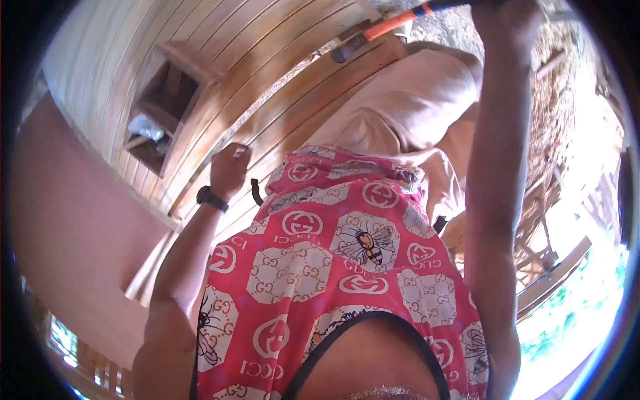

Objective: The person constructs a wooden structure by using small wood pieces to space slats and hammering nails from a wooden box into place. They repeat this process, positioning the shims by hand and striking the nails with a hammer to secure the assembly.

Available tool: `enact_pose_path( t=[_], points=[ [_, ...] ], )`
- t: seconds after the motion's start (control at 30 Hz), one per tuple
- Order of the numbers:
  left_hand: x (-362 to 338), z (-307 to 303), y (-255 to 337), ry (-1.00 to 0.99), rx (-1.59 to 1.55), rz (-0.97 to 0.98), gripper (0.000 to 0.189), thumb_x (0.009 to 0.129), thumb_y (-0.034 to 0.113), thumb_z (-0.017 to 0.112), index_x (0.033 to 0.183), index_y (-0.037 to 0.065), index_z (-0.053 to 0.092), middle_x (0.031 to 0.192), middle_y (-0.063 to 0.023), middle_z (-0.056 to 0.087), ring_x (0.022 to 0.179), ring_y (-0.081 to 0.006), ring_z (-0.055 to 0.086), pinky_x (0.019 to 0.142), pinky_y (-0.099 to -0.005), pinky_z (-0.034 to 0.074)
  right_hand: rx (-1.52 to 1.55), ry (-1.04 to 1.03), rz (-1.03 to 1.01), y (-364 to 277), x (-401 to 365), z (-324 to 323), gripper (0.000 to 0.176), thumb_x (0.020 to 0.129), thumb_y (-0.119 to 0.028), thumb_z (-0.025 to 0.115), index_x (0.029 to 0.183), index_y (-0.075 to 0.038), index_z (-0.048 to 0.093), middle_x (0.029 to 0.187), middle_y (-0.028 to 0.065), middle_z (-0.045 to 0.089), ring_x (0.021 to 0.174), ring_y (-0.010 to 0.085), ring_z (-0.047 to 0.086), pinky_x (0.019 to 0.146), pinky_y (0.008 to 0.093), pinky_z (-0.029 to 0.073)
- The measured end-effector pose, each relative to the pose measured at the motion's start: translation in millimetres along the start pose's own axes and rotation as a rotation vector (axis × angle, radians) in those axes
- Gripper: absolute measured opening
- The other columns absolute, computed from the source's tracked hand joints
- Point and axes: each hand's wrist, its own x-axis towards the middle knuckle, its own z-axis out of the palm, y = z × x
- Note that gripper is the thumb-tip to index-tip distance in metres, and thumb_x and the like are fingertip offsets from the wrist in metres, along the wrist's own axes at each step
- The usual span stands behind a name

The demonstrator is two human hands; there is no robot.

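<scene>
My right hand (510, 20), at the top right on an outstretched arm, is closed round the end of a hammer (390, 25) with an orange and black handle. The hammer's dark head (348, 50) points left, over the wooden boards (280, 100). My left hand (230, 167), wearing a black wristwatch (212, 198), is curled into a fist near the boards at the left. Whatever its fingers hold, if anything, is hidden.
A box-like wooden opening (163, 110) with a whitish crumpled item (145, 127) inside is set in the boards at the left. A smooth brownish panel (80, 220) lies below it. Wood pieces and straw-like debris (557, 107) cover the ground at the right.
</scene>
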Motion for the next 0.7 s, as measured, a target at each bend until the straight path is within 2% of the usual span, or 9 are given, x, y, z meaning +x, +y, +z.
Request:
enact_pose_path(
  t=[0.03,0.1,0.17,0.27,0.3,0.5,0.53,0.63,0.7],
  points=[
    [-18,3,-22,0.063,-0.014,-0.055,0.022,0.094,0.023,0.066,0.100,0.003,0.073,0.091,-0.0220,0.074,0.084,-0.0341,0.074,0.075,-0.0408,0.057,-0.166,0.104,-0.123,-7,-68,87,0.030,0.095,-0.037,0.066,0.081,-0.015,0.053,0.065,0.0019,0.048,0.057,0.0182,0.051,0.054,0.0345,0.044],
    [-47,5,-60,0.142,0.063,0.017,0.017,0.092,0.021,0.070,0.092,0.004,0.070,0.081,-0.0180,0.073,0.077,-0.0319,0.073,0.069,-0.0401,0.057,-0.150,0.049,-0.076,-9,-69,81,0.046,0.094,-0.047,0.068,0.067,-0.010,0.056,0.063,0.0053,0.054,0.056,0.0202,0.056,0.053,0.0356,0.048],
    [-67,6,-75,0.164,0.115,-0.070,0.019,0.092,0.024,0.072,0.088,0.006,0.070,0.078,-0.0161,0.072,0.075,-0.0302,0.073,0.067,-0.0397,0.056,-0.150,-0.056,0.139,-27,-20,28,0.028,0.102,-0.026,0.053,0.088,0.000,0.052,0.081,0.0143,0.056,0.082,0.0303,0.055,0.088,0.0506,0.045],
    [-84,19,-122,0.211,0.158,-0.183,0.033,0.096,0.038,0.068,0.089,0.007,0.072,0.079,-0.0197,0.072,0.074,-0.0356,0.072,0.067,-0.0437,0.056,0.054,-0.298,0.321,-29,-23,40,0.041,0.104,-0.036,0.048,0.090,0.002,0.050,0.083,0.0204,0.055,0.084,0.0361,0.055,0.092,0.0567,0.044],
    [-87,18,-125,0.259,0.108,-0.263,0.034,0.097,0.040,0.066,0.090,0.007,0.073,0.079,-0.0203,0.072,0.074,-0.0366,0.072,0.068,-0.0443,0.056,-0.248,0.036,0.074,-22,-34,49,0.030,0.103,-0.029,0.047,0.090,-0.002,0.045,0.081,0.0132,0.050,0.082,0.0316,0.051,0.091,0.0568,0.038],
    [-185,18,-353,0.564,0.357,-0.573,0.039,0.094,0.037,0.066,0.081,0.001,0.070,0.068,-0.0131,0.069,0.064,-0.0241,0.067,0.065,-0.0403,0.055,-0.314,0.057,0.131,-29,-4,12,0.036,0.103,-0.035,0.050,0.088,-0.002,0.051,0.081,0.0157,0.055,0.083,0.0338,0.057,0.096,0.0591,0.043],
    [-183,-12,-296,0.586,-0.211,-0.998,0.037,0.090,0.038,0.070,0.077,0.004,0.064,0.062,-0.0105,0.064,0.052,-0.0220,0.061,0.055,-0.0412,0.053,-0.109,-0.167,0.324,-45,36,-38,0.047,0.102,-0.039,0.051,0.091,0.006,0.057,0.086,0.0215,0.059,0.089,0.0389,0.059,0.098,0.0575,0.044],
    [-216,-17,-368,0.590,-1.035,-1.162,0.029,0.089,0.034,0.070,0.076,0.012,0.058,0.058,-0.0038,0.054,0.045,-0.0194,0.053,0.048,-0.0391,0.049,-0.228,-0.026,0.280,-47,38,-30,0.040,0.098,-0.034,0.056,0.076,-0.001,0.055,0.079,0.0177,0.056,0.084,0.0371,0.057,0.095,0.0546,0.046],
    [-210,-18,-335,0.526,-1.013,-1.295,0.027,0.090,0.034,0.070,0.078,0.014,0.058,0.065,-0.0026,0.057,0.050,-0.0186,0.052,0.050,-0.0358,0.049,-0.246,-0.037,0.264,-54,48,-43,0.039,0.100,-0.031,0.055,0.076,-0.001,0.054,0.079,0.0179,0.056,0.086,0.0361,0.058,0.095,0.0531,0.046]
  ],
)
